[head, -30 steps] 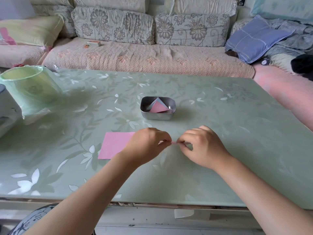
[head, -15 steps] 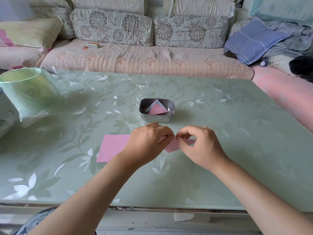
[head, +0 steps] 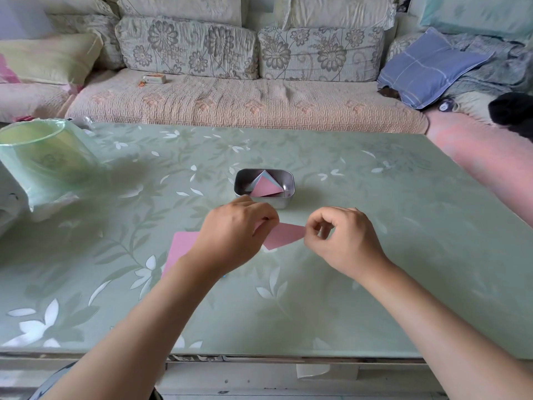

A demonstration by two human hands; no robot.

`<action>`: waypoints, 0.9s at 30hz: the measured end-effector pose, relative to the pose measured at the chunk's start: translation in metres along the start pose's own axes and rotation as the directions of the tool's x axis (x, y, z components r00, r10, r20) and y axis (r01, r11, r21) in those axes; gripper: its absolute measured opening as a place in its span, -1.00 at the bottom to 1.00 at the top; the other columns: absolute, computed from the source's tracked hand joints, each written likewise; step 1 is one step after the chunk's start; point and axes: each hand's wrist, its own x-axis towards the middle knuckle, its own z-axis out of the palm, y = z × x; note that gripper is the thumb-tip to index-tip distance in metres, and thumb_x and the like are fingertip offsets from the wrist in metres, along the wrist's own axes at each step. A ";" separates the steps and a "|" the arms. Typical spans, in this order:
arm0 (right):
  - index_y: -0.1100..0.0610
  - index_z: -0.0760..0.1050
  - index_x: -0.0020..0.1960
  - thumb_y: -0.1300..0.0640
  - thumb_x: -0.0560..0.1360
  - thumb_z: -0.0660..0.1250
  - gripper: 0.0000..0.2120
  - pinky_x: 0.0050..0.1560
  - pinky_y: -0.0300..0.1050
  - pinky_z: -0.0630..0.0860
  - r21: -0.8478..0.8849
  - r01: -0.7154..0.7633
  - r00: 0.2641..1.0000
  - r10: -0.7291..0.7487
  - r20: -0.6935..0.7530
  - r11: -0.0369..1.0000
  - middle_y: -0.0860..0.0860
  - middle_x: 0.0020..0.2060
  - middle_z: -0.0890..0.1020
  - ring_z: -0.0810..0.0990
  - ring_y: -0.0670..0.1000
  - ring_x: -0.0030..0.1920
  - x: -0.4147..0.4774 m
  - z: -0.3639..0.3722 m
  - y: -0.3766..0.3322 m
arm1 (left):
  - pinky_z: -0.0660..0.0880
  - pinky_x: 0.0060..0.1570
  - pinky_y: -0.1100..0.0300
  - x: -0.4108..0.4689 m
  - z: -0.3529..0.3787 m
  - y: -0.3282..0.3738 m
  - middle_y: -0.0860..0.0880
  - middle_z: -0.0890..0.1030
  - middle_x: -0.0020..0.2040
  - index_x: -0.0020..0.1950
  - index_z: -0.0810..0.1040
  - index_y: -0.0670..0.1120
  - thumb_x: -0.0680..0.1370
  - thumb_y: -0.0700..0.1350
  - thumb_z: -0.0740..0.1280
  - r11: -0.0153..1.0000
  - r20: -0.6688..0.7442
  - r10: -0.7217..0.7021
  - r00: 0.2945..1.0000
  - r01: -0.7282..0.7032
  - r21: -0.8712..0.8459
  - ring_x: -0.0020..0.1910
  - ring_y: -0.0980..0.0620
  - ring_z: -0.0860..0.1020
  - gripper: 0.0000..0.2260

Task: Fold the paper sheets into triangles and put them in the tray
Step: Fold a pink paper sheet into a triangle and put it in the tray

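I record a pale green floral glass table (head: 375,255). On it lies 1 flat pink paper sheet (head: 181,249), partly under the left hand (head: 236,238). A small metal tray (head: 277,202) behind the hands contains folded triangles (head: 264,187). The left hand and the right hand (head: 343,241) each pinch 1 end of a folded pink paper piece (head: 284,234), which is near the tray.

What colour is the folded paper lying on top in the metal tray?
Pink. The top folded triangle in the tray shows best in the head view.

One left hand (head: 233,235), one right hand (head: 343,241), one tray (head: 277,202), one flat sheet (head: 180,246), one folded sheet (head: 284,235).
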 end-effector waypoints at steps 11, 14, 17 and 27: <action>0.04 0.55 -0.12 0.02 0.40 0.33 -0.89 -0.13 -0.06 0.53 0.092 -0.002 0.999 0.006 -0.043 0.996 -0.17 -0.24 0.58 0.57 -0.06 -0.26 0.000 0.003 0.008 | 0.36 -0.40 0.21 0.000 -0.011 -0.012 0.20 0.46 -0.28 -0.12 0.64 0.04 0.55 -0.11 0.40 0.999 0.001 -0.029 1.000 0.029 -0.015 -0.25 0.18 0.39 -0.93; 0.04 0.60 0.01 -0.01 0.45 0.42 -0.81 -0.05 -0.04 0.49 0.122 0.062 0.998 -0.064 0.008 0.991 -0.17 -0.13 0.61 0.58 -0.10 -0.18 -0.001 0.009 0.004 | 0.46 -0.35 0.16 -0.002 -0.007 -0.005 0.15 0.59 -0.22 -0.12 0.64 0.03 0.54 -0.10 0.39 0.999 0.006 0.029 1.000 -0.029 -0.044 -0.18 0.10 0.53 -0.94; 0.04 0.62 -0.16 0.11 0.48 0.44 -0.95 0.00 0.06 0.48 0.100 0.095 0.995 -0.095 -0.005 0.990 -0.21 -0.28 0.61 0.53 -0.21 -0.27 -0.002 0.013 0.002 | 0.46 -0.29 0.17 0.000 -0.006 -0.004 0.12 0.62 -0.22 -0.11 0.65 0.02 0.54 -0.09 0.40 0.998 -0.005 0.055 0.998 -0.055 -0.042 -0.18 0.05 0.57 -0.94; 0.05 0.62 -0.21 0.13 0.52 0.45 -0.86 -0.15 0.05 0.41 -0.063 0.259 0.965 -0.260 -0.014 0.964 -0.10 -0.37 0.56 0.52 -0.02 -0.33 0.000 0.014 -0.001 | 0.43 -0.34 0.20 -0.002 0.004 0.006 0.11 0.63 -0.34 -0.18 0.68 0.04 0.58 0.10 0.22 0.985 -0.028 0.171 0.985 -0.171 -0.029 -0.29 0.03 0.56 -0.70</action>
